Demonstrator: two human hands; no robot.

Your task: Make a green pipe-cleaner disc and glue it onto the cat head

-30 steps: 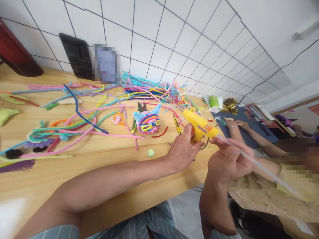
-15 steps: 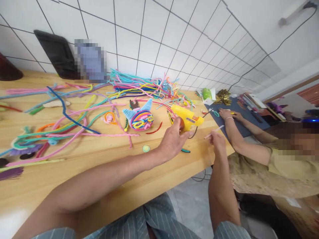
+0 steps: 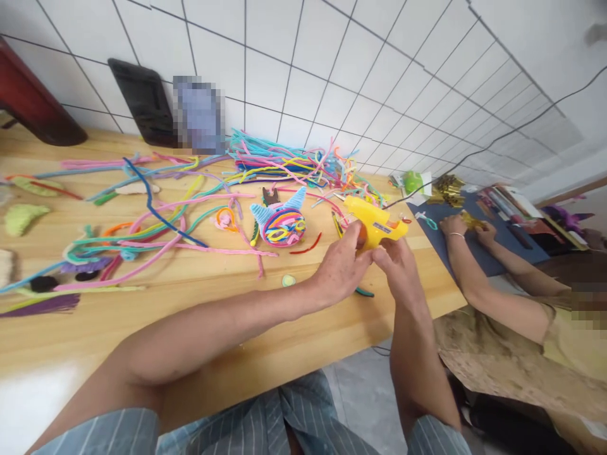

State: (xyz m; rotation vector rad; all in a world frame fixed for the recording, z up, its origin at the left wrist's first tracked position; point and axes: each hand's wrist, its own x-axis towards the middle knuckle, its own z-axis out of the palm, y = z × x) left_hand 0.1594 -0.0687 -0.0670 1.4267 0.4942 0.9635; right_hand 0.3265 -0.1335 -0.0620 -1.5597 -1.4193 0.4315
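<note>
My left hand [image 3: 339, 268] is closed around the handle of a yellow glue gun [image 3: 374, 222], held just above the wooden table [image 3: 199, 316]. My right hand [image 3: 397, 265] presses against the back of the gun with its fingers curled; whatever they hold is hidden. To the left of the gun, a rounded figure wound from coloured pipe cleaners, with blue ears [image 3: 281, 222], rests on the table. A small round green disc [image 3: 288, 280] lies near my left wrist.
Loose pipe cleaners [image 3: 152, 221] sprawl across the table, with a heap [image 3: 284, 165] by the tiled wall. A black case [image 3: 142, 101] leans on the wall. Another person's hands [image 3: 462, 227] work on a dark mat [image 3: 493, 253] at the right.
The long clear glue stick my right hand held out behind the gun is no longer visible. My right hand has moved up against the gun's back.
</note>
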